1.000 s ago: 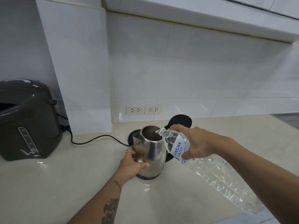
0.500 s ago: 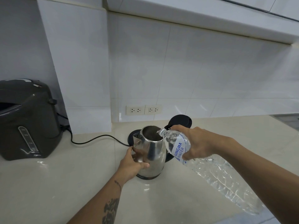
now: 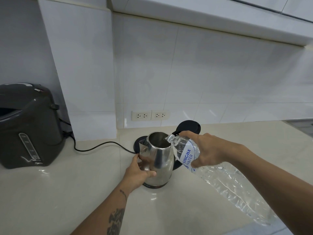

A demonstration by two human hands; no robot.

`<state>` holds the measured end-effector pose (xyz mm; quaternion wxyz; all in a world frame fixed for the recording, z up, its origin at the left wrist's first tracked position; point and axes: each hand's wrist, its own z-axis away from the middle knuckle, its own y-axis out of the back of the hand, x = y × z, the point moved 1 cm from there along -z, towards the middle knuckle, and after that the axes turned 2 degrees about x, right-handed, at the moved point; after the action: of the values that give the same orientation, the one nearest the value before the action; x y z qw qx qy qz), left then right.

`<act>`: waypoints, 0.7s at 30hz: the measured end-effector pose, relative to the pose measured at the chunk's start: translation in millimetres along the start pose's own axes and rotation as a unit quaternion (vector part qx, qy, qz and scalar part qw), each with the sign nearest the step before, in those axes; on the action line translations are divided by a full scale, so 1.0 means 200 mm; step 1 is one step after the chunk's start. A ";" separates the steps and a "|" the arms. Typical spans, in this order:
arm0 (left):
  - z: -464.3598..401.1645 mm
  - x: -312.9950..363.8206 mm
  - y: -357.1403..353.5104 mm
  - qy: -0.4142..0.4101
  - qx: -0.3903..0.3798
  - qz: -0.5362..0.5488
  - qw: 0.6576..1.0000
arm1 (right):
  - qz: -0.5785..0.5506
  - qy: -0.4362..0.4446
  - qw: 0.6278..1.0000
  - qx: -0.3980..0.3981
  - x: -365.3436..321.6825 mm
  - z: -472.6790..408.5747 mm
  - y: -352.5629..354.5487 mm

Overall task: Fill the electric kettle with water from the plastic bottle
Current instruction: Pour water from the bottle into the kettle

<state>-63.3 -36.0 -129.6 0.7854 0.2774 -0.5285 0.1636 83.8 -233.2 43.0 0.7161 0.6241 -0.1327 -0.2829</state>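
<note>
A stainless steel electric kettle (image 3: 160,160) stands on the pale countertop with its black lid (image 3: 188,127) flipped open behind it. My left hand (image 3: 138,172) grips the kettle's near left side. My right hand (image 3: 209,150) holds a large clear plastic bottle (image 3: 225,180) with a blue and white label near its neck. The bottle is tilted, its uncapped mouth over the kettle's open rim and its base low at the right. Whether water is flowing out is hard to tell.
The kettle's round black base (image 3: 139,144) lies just behind it, and its cord (image 3: 98,147) runs left toward a dark grey hot-water dispenser (image 3: 28,126). Two wall sockets (image 3: 150,115) sit on the tiled backsplash. The countertop (image 3: 59,192) extends left and toward me.
The bottle's base has sunk slightly and its neck has shifted a little at the kettle's rim. My left hand and the kettle have stayed put.
</note>
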 end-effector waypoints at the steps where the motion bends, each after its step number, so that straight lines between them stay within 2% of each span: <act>1: 0.00 0.00 0.00 0.000 -0.001 -0.001 1.000 | 0.001 0.000 1.000 -0.001 0.00 0.00 0.00; 21: 0.01 0.00 0.00 0.001 -0.005 0.001 1.000 | 0.010 0.002 1.000 -0.022 -0.03 -0.01 0.01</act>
<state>-65.0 -37.8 -128.9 0.7874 0.2729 -0.5286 0.1616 81.2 -228.1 45.0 0.7323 0.6078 -0.1313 -0.2776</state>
